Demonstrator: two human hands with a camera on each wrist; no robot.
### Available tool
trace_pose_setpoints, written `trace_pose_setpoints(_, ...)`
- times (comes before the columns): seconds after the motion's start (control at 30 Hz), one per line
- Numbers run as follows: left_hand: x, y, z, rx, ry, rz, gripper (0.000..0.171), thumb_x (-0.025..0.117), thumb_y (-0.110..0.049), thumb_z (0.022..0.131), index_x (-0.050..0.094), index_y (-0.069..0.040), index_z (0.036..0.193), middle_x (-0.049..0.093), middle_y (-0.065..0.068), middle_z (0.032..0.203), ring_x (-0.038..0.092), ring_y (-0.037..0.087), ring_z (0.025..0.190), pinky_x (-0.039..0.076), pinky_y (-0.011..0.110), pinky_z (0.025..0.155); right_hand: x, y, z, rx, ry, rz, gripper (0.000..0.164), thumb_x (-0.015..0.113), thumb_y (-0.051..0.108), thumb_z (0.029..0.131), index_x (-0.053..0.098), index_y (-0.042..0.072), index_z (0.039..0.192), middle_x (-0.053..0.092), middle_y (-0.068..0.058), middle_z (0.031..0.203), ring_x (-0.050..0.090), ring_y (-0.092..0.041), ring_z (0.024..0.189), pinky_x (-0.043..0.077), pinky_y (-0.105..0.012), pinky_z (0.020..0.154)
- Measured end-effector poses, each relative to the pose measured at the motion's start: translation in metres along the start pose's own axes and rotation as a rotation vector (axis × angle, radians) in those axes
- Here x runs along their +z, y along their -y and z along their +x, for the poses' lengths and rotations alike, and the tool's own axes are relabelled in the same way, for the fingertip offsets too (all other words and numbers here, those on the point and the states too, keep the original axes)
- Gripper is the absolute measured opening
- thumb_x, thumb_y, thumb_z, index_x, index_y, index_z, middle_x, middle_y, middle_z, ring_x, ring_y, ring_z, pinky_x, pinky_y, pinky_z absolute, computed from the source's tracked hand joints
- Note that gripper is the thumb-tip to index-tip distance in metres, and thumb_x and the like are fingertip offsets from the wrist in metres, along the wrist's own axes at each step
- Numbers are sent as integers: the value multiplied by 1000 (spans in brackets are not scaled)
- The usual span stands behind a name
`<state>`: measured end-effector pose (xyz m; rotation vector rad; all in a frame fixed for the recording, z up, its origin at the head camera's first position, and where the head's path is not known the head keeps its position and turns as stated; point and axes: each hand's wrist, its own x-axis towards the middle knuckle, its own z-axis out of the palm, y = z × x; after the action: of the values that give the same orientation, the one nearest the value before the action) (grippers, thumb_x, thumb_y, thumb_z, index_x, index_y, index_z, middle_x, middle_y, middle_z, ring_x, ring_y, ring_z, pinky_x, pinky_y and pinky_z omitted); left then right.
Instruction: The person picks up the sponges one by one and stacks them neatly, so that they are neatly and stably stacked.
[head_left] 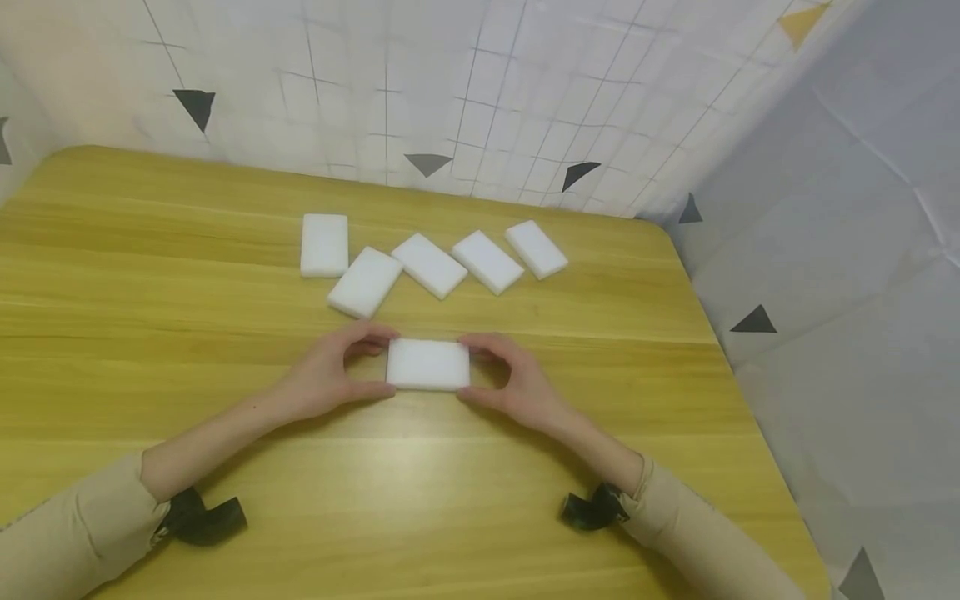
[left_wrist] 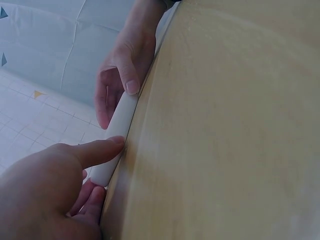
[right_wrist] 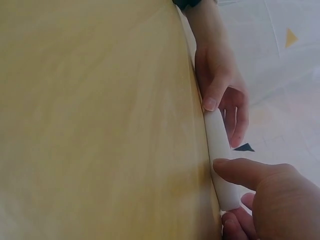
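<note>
A white sponge block (head_left: 428, 364) lies lengthwise across the middle of the wooden table, between both hands. At its left end my left hand (head_left: 330, 371) grips the corners, thumb on the near edge and fingers on the far edge. My right hand (head_left: 522, 382) holds the right end the same way. In the left wrist view the sponge (left_wrist: 114, 125) shows edge-on, low against the tabletop, with a thumb pressed on its side. The right wrist view shows the sponge (right_wrist: 218, 142) from the other side, both thumbs on its near face.
Beyond the hands several more white sponges lie flat in an uneven row, from an upright-set one (head_left: 325, 245) at left to a slanted one (head_left: 537, 249) at right. The wooden table (head_left: 420, 517) ends at a patterned cloth backdrop (head_left: 360, 75) behind and on the right.
</note>
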<state>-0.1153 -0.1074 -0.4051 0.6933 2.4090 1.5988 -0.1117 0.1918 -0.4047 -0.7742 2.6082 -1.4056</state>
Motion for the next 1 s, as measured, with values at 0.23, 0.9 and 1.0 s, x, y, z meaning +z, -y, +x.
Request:
trace_pose_setpoints(0.23,0,1,1,0,-2,0,64,89,-8,74,59,-1,130,62,14,130,61,29,118,52,35,103,1,-1,1,-29,-3,12,68,88,5,74,59,3,136,62,-14,133,59,-31,120,48,-46,107)
trace_pose_setpoints(0.9,-1,4,1,-7,10,-7,65,89,-11,75,58,-2,131,62,13,131,61,29,119,51,35,104,-29,-6,27,11,-275,210,45,73,-5,86,60,-2,129,60,-22,131,54,-37,121,48,-50,105)
trace_pose_setpoints(1.0,-1,4,1,-6,8,-16,65,89,-9,74,58,-2,131,62,13,131,61,28,119,52,34,103,-42,-4,37,53,-358,132,45,75,1,87,60,0,129,61,-21,131,55,-33,122,45,-47,108)
